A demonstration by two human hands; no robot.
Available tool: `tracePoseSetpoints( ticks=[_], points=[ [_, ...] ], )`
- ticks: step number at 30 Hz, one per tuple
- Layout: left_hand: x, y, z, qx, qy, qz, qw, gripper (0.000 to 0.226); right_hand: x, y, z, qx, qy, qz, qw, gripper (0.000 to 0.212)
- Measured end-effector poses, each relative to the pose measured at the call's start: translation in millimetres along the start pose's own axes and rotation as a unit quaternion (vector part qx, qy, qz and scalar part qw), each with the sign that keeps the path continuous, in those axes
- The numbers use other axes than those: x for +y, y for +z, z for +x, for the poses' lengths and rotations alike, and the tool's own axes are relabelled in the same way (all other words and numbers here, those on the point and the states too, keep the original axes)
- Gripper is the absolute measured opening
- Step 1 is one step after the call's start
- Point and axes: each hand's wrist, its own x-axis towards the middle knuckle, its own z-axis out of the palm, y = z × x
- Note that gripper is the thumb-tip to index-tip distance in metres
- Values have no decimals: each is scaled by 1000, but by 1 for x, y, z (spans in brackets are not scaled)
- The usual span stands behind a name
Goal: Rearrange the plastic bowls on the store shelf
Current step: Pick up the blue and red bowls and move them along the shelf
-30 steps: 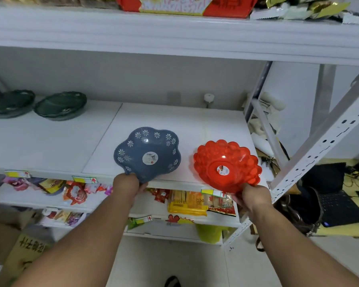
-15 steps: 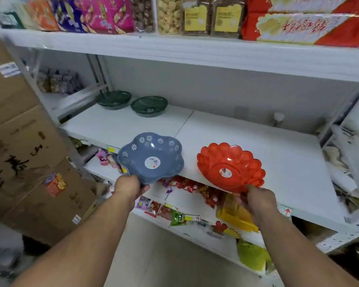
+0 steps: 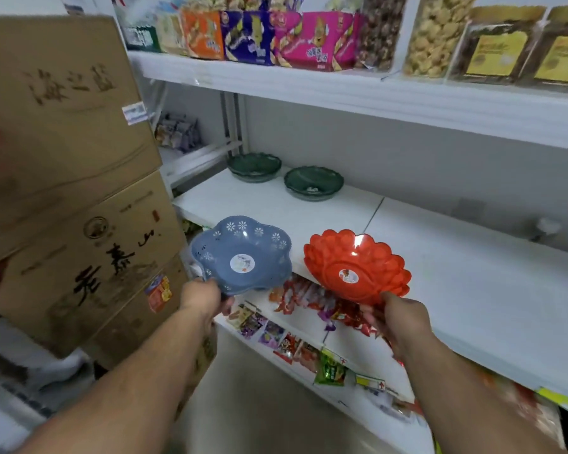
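Note:
My left hand [image 3: 204, 298] grips the near rim of a blue flower-shaped bowl [image 3: 240, 255] with white daisy prints and a round sticker. My right hand [image 3: 399, 317] holds the near rim of a red scalloped bowl [image 3: 356, 265]. Both bowls are tilted toward me, in the air at the front edge of the white middle shelf [image 3: 456, 273]. Two dark green bowls [image 3: 254, 166] [image 3: 313, 182] sit side by side at the shelf's far left end.
Stacked cardboard boxes [image 3: 69, 178] stand close on the left. The upper shelf [image 3: 341, 90] carries snack boxes and clear tubs of food. A lower shelf [image 3: 309, 342] holds small snack packets. A small white fitting [image 3: 546, 226] juts from the back wall.
My view has swung left along the shelf: the green bowls and cardboard boxes have come nearer and the right-hand frame has left view. Both hands keep their bowls, carried leftward.

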Motion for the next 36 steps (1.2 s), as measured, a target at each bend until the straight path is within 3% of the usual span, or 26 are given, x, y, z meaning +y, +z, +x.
tracePoseSetpoints(
  ticks=[10, 16, 21, 33, 36],
  points=[
    [67, 15, 105, 43, 43, -5, 998, 21, -22, 100, 69, -25, -24, -25, 999, 30],
    [98, 25, 164, 51, 38, 5, 998, 13, -33, 146, 111, -31, -13, -44, 998, 25],
    [111, 20, 215, 34, 62, 24, 997, 15, -37, 168, 128, -23, -1, -26, 999, 25],
    [146, 32, 322, -32, 17, 42, 998, 12, -31, 243, 152, 30, 35, -32, 998, 26],
    [152, 38, 340, -37, 2, 13, 999, 37, -27, 260, 158, 46, 24, -53, 997, 28]
  ],
)
